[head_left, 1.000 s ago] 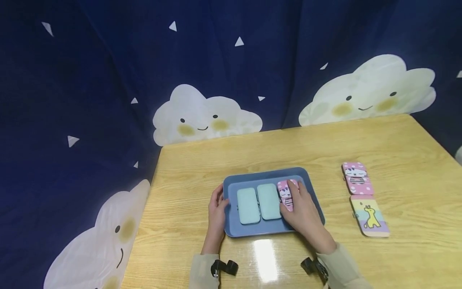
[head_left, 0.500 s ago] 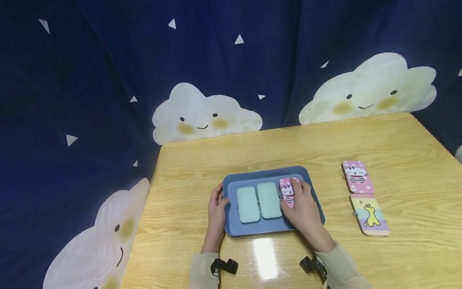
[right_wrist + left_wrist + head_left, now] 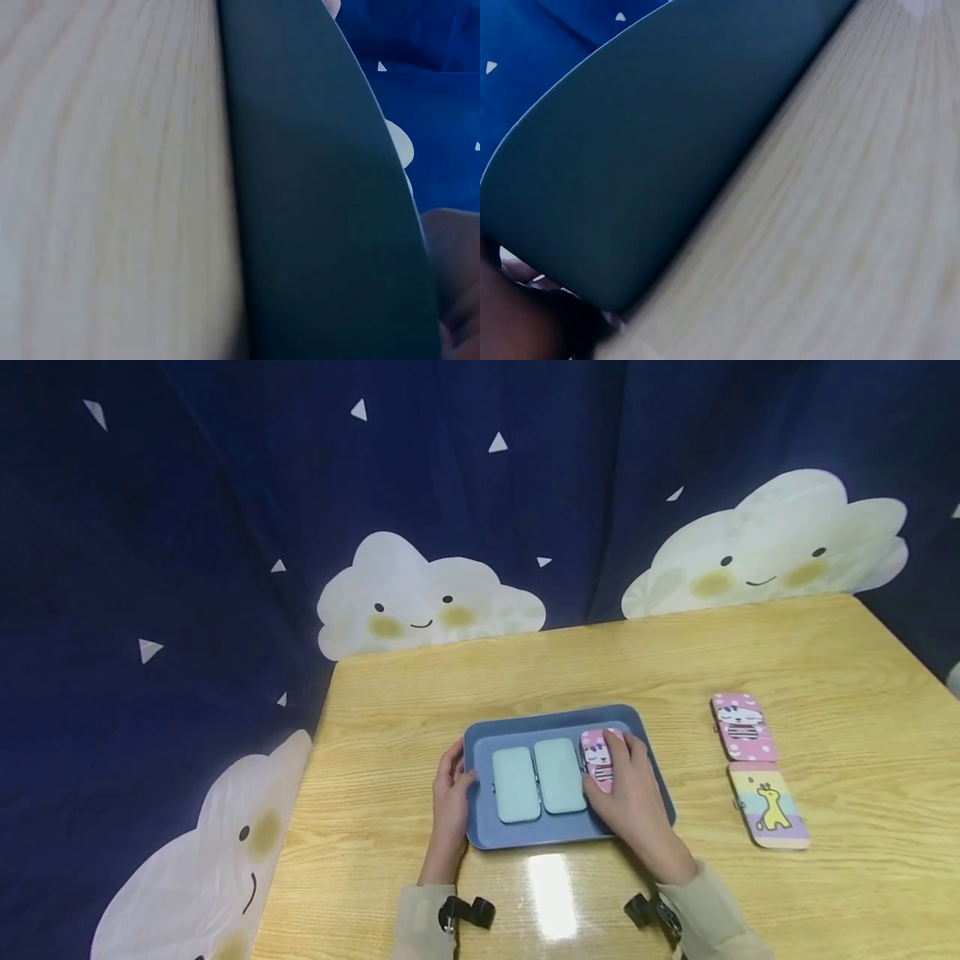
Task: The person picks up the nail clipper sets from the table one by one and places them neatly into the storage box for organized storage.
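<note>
A blue tray (image 3: 483, 835) lies on the table, and my left hand (image 3: 452, 797) holds its left rim with the thumb over the edge. Inside the tray, two mint-green clasp cases (image 3: 516, 785) lie side by side. To their right is a pink cat-print clasp case (image 3: 596, 752), gripped by my right hand (image 3: 633, 797) with thumb and fingers at its sides; its right part is hidden under the fingers. Both wrist views show mostly the tray's outer wall (image 3: 630, 150) close up, with part of the right hand (image 3: 456, 255) at the edge of the right wrist view.
On the wooden table (image 3: 390, 718), right of the tray, lie another pink cat-print case (image 3: 742, 728) and a pastel giraffe case (image 3: 769, 806), end to end. A dark blue curtain (image 3: 225, 460) with clouds and triangles hangs behind and at the left.
The pink case in the tray has shifted slightly right together with my right hand, within the first half second. Since then nothing visibly moves; the left hand stays on the tray rim.
</note>
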Demonstrator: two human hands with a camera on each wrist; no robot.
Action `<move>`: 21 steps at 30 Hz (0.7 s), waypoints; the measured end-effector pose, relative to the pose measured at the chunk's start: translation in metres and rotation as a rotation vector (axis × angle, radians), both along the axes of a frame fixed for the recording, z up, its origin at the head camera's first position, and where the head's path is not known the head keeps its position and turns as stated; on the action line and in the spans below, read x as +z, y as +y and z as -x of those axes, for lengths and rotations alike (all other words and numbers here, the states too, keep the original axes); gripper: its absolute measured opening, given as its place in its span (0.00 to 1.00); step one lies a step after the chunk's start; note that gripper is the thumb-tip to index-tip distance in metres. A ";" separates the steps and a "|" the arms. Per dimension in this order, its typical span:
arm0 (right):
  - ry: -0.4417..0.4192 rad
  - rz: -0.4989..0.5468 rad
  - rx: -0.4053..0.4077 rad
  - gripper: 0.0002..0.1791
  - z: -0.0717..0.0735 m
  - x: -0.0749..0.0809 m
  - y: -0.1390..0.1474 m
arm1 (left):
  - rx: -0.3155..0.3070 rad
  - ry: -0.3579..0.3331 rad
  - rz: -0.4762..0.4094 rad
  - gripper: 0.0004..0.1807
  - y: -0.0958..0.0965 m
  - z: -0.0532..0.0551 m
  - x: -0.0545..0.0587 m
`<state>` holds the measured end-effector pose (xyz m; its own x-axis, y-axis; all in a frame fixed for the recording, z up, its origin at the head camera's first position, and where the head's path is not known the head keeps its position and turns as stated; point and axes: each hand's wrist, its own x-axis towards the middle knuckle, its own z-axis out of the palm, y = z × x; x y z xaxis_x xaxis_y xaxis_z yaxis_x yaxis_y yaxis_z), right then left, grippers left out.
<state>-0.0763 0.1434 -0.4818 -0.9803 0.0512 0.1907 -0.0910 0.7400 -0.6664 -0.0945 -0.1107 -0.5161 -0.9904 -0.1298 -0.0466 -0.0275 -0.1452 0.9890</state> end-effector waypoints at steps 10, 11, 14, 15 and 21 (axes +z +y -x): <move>0.159 0.096 0.004 0.29 0.002 0.013 0.020 | -0.006 -0.010 -0.012 0.30 0.000 -0.001 0.001; 0.182 0.115 -0.008 0.26 0.003 0.014 0.023 | -0.004 -0.010 -0.014 0.30 0.000 -0.001 0.002; 0.234 0.185 -0.059 0.19 0.006 0.016 0.031 | -0.005 0.001 -0.023 0.30 0.000 0.000 0.001; 0.235 0.218 -0.080 0.18 0.007 0.016 0.034 | -0.004 0.002 -0.024 0.30 0.000 0.000 0.001; 0.155 0.415 -0.197 0.12 0.009 0.017 0.053 | 0.005 -0.003 -0.011 0.30 0.001 -0.001 0.001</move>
<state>-0.0852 0.1967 -0.4648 -0.9061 0.3357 0.2576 -0.0972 0.4274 -0.8988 -0.0934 -0.1097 -0.5151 -0.9897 -0.1340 -0.0511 -0.0298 -0.1566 0.9872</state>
